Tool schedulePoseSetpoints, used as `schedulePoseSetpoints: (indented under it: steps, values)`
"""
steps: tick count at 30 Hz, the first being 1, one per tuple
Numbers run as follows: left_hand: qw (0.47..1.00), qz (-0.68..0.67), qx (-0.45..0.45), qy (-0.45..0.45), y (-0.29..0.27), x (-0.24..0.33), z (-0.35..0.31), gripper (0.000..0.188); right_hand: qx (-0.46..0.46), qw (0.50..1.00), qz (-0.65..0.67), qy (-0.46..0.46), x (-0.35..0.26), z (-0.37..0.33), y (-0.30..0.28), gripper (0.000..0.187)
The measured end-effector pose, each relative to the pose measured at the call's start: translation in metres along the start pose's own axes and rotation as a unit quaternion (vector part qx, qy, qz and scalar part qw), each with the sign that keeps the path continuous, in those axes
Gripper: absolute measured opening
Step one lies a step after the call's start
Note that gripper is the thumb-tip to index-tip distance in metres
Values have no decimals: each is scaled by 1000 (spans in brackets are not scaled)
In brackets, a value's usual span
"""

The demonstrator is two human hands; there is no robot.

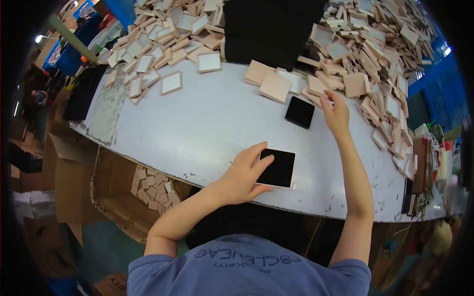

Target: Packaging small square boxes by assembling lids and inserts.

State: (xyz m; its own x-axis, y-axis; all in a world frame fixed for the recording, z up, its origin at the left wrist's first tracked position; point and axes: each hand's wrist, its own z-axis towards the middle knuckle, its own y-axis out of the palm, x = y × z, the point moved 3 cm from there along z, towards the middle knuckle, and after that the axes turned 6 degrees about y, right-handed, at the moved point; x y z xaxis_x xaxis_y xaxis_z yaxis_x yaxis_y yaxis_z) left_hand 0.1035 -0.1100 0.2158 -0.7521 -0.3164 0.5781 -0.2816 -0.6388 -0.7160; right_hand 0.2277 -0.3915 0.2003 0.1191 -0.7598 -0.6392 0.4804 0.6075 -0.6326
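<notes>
On the near part of the table lies a shallow pale pink box half with a black insert filling its inside. My left hand grips its left side, thumb low and fingers across the upper left corner. Farther off to the right, my right hand reaches to the edge of the pile, its fingers slightly bent and apart beside a pale pink box piece. Whether the fingertips touch that piece, I cannot tell. A separate black square pad lies on the table left of my right hand.
Heaps of small pale boxes cover the far left and far right, with a black cloth between them. Several box pieces lie before it. An open cardboard carton with small squares stands below the table's front left edge.
</notes>
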Motion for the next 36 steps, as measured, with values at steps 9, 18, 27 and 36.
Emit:
schedulePoseSetpoints:
  steps: [9, 18, 27, 36]
  values:
    - [995, 71, 3, 66, -5, 5, 6, 59, -115, 959, -260, 14, 25, 57, 63, 77]
    - [979, 171, -105, 34, 15, 7, 10, 64, -131, 979, 96, 126, 108, 35, 27, 70]
    - [997, 11, -48, -53, 19, -4, 4, 70, -196, 952, 169, -163, -31, -80, -28, 80]
    - [977, -167, 128, 39, 27, -16, -5, 112, -407, 865, 249, -157, -91, -108, -11, 69]
